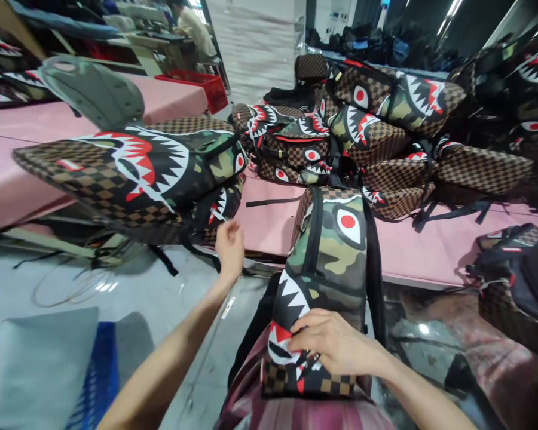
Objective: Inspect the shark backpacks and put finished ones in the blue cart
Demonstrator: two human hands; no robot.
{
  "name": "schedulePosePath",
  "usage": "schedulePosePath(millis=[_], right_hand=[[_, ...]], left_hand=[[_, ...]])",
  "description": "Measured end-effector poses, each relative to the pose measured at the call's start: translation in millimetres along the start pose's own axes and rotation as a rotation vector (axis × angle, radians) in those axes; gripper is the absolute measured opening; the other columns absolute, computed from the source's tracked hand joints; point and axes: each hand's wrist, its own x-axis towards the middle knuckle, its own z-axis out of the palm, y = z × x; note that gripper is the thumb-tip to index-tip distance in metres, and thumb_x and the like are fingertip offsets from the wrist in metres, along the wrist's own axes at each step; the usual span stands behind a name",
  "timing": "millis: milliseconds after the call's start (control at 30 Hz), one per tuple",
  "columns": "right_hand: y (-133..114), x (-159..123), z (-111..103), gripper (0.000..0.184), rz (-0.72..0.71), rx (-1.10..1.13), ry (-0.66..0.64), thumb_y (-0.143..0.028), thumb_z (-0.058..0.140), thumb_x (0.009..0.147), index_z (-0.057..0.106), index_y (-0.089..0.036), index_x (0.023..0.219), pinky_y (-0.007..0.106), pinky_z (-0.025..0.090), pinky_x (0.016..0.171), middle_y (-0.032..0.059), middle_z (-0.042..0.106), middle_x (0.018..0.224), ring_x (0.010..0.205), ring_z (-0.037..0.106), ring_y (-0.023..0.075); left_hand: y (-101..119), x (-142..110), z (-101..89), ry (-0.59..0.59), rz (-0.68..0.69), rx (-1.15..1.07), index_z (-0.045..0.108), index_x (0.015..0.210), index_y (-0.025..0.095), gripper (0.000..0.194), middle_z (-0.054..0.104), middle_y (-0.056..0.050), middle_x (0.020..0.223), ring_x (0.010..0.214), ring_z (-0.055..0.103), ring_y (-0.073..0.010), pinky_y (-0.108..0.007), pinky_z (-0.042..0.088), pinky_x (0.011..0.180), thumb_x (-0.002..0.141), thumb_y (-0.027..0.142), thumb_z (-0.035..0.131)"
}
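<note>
A camouflage and brown-check backpack (341, 263) with a shark-mouth print and a red-centred eye leans from my lap against the pink table edge. Over its toothed print lies my right hand (334, 340), fingers bent and pressed together; a small dark thing shows beneath them, too hidden to name. My left hand (230, 248) is raised with curled, closed fingers, beside the lower front of another shark-print backpack (156, 167). Whether it pinches anything is too small to see. That second backpack lies on its side across the table edge, its straps hanging down.
Several matching bags (291, 146) are piled along the back of the pink table (264, 224). A grey-green panel (94, 92) rises behind the left backpack. A red crate (206, 89) stands beyond, near a seated person. At lower left is a blue basket (101, 364).
</note>
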Motion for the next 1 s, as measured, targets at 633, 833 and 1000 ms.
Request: schedulePosePath(millis=[633,833,1000], right_hand=[[23,-35,-62,0.025,0.502,-0.207,0.378,-0.007,0.052,0.076,0.058,-0.017,0.098,0.024,0.041,0.068,0.0035,0.060,0.092,0.081,0.059,0.0158],[21,-17,-55,0.005,0.413,0.136,0.423,-0.016,0.058,0.076,0.054,-0.017,0.073,0.023,0.035,0.059,-0.0017,0.056,0.069,0.063,0.052,0.0122],[21,-20,-48,0.011,0.274,0.289,0.491,-0.018,0.056,0.079,0.050,-0.018,0.070,0.021,0.033,0.055,-0.0032,0.048,0.065,0.058,0.044,0.0096]], left_hand=[[105,-16,80.7,-0.955,1.166,0.689,0.039,0.130,0.022,0.067,0.040,-0.012,0.134,0.117,0.037,-0.0292,-0.039,0.027,0.089,0.072,0.039,0.068],[89,-36,94.5,-0.857,1.107,0.840,0.024,0.138,0.020,0.085,0.019,-0.015,0.148,0.128,0.024,-0.0352,-0.047,0.025,0.095,0.068,0.028,0.070],[80,-31,84.6,-0.799,1.082,0.675,0.034,0.133,0.018,0.067,0.028,-0.015,0.145,0.124,0.035,-0.0297,-0.042,0.033,0.093,0.073,0.021,0.064]])
